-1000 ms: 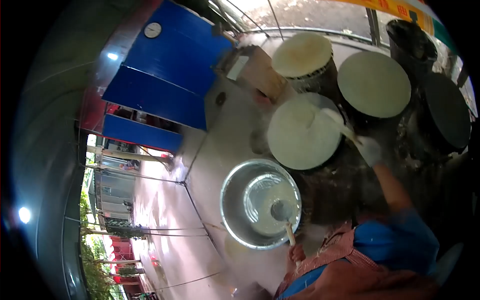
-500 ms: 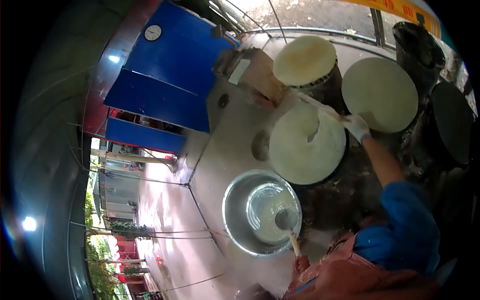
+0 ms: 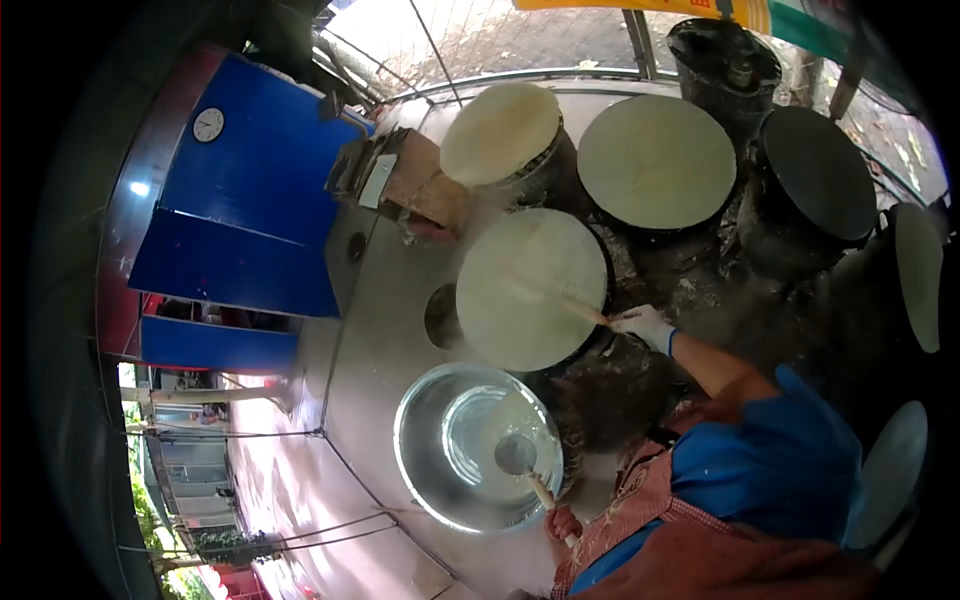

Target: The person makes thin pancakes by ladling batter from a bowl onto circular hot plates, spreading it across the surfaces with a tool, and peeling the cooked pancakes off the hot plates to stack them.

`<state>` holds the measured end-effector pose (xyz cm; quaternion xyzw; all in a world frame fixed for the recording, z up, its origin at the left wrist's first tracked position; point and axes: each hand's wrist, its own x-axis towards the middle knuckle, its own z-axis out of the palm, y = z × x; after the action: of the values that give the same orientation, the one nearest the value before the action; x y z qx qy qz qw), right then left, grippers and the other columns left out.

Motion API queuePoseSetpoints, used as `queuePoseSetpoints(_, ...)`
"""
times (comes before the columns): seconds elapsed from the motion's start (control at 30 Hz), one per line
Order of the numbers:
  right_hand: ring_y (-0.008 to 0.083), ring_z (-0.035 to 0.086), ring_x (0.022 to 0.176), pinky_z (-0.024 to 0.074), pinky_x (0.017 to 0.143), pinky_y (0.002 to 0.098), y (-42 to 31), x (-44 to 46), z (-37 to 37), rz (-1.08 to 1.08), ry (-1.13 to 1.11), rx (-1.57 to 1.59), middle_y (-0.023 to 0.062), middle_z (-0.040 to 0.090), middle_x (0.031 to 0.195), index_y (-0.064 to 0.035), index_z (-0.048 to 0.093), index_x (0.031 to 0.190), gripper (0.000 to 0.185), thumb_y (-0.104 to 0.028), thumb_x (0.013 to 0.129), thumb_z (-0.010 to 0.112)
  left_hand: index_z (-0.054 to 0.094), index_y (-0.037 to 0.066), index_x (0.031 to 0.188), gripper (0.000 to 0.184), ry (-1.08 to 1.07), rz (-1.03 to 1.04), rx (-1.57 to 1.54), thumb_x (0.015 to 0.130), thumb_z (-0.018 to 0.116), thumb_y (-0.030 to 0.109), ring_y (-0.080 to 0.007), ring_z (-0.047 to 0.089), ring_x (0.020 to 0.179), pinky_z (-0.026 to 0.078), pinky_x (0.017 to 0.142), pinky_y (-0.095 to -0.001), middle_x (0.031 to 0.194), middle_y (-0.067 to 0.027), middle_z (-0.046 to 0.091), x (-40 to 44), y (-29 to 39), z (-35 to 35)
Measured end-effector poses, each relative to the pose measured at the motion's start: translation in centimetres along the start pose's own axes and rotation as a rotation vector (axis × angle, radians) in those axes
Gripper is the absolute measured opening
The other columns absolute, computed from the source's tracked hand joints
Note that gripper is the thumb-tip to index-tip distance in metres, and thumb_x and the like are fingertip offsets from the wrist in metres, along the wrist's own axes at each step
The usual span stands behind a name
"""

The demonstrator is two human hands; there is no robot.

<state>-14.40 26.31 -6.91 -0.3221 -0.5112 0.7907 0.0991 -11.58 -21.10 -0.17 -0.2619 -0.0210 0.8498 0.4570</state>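
My right hand, in a white glove, is closed around the wooden handle of a spreader. The spreader's far part is smeared by motion over a round griddle covered with pale batter. Bare, my left hand wraps round the handle of a ladle. The ladle's bowl lies inside a large metal basin, at the side where pale batter collects.
Beyond the griddle, a pale crepe covers another round griddle, and a second crepe lies to its right. A dark bare griddle stands farther right. A brown box sits near the blue panels.
My right hand has swept the spreader across the griddle toward the near side. The gap in the batter has closed over. My left hand keeps the ladle in the basin. The view has shifted.
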Motion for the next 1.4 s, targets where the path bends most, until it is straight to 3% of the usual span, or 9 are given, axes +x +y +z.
queuePoseSetpoints(0.2, 0.0351, 0.063, 0.078, 0.0481, 0.069, 0.0420, -9.3, 4.4, -4.8, -0.374, 0.442, -0.783, 0.0170, 0.066, 0.080, -0.0071, 0.068, 0.093, 0.028, -0.033, 0.083, 0.060, 0.042, 0.010, 0.136, 0.040, -0.088, 0.032, 0.060, 0.097, 0.039, 0.011, -0.0103, 0.039, 0.046, 0.039, 0.043, -0.0247, 0.062, -0.0014, 0.037, -0.7, 2.7, -2.3)
queuePoseSetpoints(0.43, 0.0269, 0.060, 0.057, 0.0452, 0.052, 0.0409, -9.3, 4.1, -4.4, -0.803, 0.076, -1.576, 0.0097, 0.060, 0.063, -0.0201, 0.069, 0.085, 0.021, -0.039, 0.081, 0.061, 0.047, 0.014, 0.132, 0.037, -0.003, 0.018, 0.003, 0.096, 0.042, 0.014, -0.0098, 0.039, 0.044, 0.038, 0.040, -0.0250, 0.062, -0.0018, 0.037, 2.9, 3.4, 1.2)
queuePoseSetpoints(0.77, 0.0305, 0.061, 0.063, 0.0486, 0.058, 0.0435, -8.4, 0.8, -7.2, -0.610, 0.288, -1.435, 0.0141, 0.062, 0.069, -0.0177, 0.067, 0.089, 0.021, -0.036, 0.085, 0.057, 0.033, 0.012, 0.061, 0.033, 0.076, -0.090, 0.117, 0.092, 0.045, 0.015, -0.0095, 0.033, 0.041, 0.029, 0.038, -0.0260, 0.052, 0.0017, 0.029, 18.7, 2.2, 13.2)
queuePoseSetpoints(1.0, 0.0313, 0.061, 0.065, 0.0486, 0.059, 0.0437, -0.5, -4.1, -2.7, -0.582, 0.228, -1.435, 0.0123, 0.062, 0.071, -0.0185, 0.066, 0.089, 0.023, -0.039, 0.086, 0.055, 0.037, 0.012, 0.088, 0.024, 0.409, 0.257, 0.784, 0.089, 0.055, 0.027, -0.0073, 0.028, 0.047, 0.024, 0.039, -0.0210, 0.062, 0.0006, 0.027, 29.7, -5.9, 13.8)
queuePoseSetpoints(1.1, 0.0299, 0.061, 0.064, 0.0477, 0.058, 0.0431, -3.3, -6.1, -1.2, -0.564, 0.170, -1.314, 0.0107, 0.062, 0.071, -0.0190, 0.069, 0.087, 0.018, -0.034, 0.079, 0.065, 0.039, 0.012, 0.067, 0.039, 0.080, -0.353, 0.148, 0.091, 0.053, 0.039, -0.0089, 0.031, 0.037, 0.025, 0.034, -0.0224, 0.049, 0.0037, 0.031, 27.1, -2.9, 11.5)
queuePoseSetpoints(1.13, 0.0295, 0.061, 0.065, 0.0478, 0.059, 0.0423, -4.4, -7.8, -1.9, -0.680, 0.178, -1.317, 0.0104, 0.063, 0.072, -0.0189, 0.070, 0.088, 0.019, -0.034, 0.078, 0.065, 0.036, 0.015, 0.058, 0.048, -0.024, -0.216, 0.520, 0.093, 0.048, 0.045, -0.0098, 0.030, 0.032, 0.023, 0.030, -0.0232, 0.044, 0.0050, 0.031, 22.2, -4.2, 12.2)
queuePoseSetpoints(1.17, 0.0291, 0.061, 0.065, 0.0480, 0.059, 0.0414, -5.8, -9.1, -2.6, -0.808, 0.182, -1.319, 0.0101, 0.063, 0.072, -0.0189, 0.070, 0.089, 0.019, -0.034, 0.078, 0.066, 0.038, 0.015, 0.063, 0.047, 0.308, 0.032, 0.518, 0.095, 0.042, 0.049, -0.0095, 0.029, 0.033, 0.024, 0.030, -0.0230, 0.045, 0.0036, 0.030, 18.0, -4.6, 10.4)
queuePoseSetpoints(1.33, 0.0321, 0.064, 0.078, 0.0502, 0.070, 0.0396, -3.2, -9.8, -1.2, -0.698, 0.085, -1.179, 0.0133, 0.067, 0.090, -0.0126, 0.068, 0.104, 0.036, -0.034, 0.075, 0.070, 0.041, 0.010, 0.075, 0.040, -0.096, -0.288, -0.076, 0.097, 0.040, 0.044, -0.0085, 0.032, 0.039, 0.029, 0.035, -0.0234, 0.051, 0.0019, 0.029, 11.8, -6.2, 6.0)
queuePoseSetpoints(1.4, 0.0329, 0.064, 0.090, 0.0500, 0.078, 0.0376, -4.0, -10.6, 0.7, -0.643, -0.018, -1.040, 0.0168, 0.066, 0.098, -0.0068, 0.065, 0.109, 0.040, -0.028, 0.076, 0.072, 0.054, 0.007, 0.114, 0.035, -0.068, -0.255, -0.351, 0.099, 0.039, 0.035, -0.0098, 0.033, 0.043, 0.031, 0.037, -0.0255, 0.060, -0.0005, 0.034, 10.2, -6.9, 9.3)
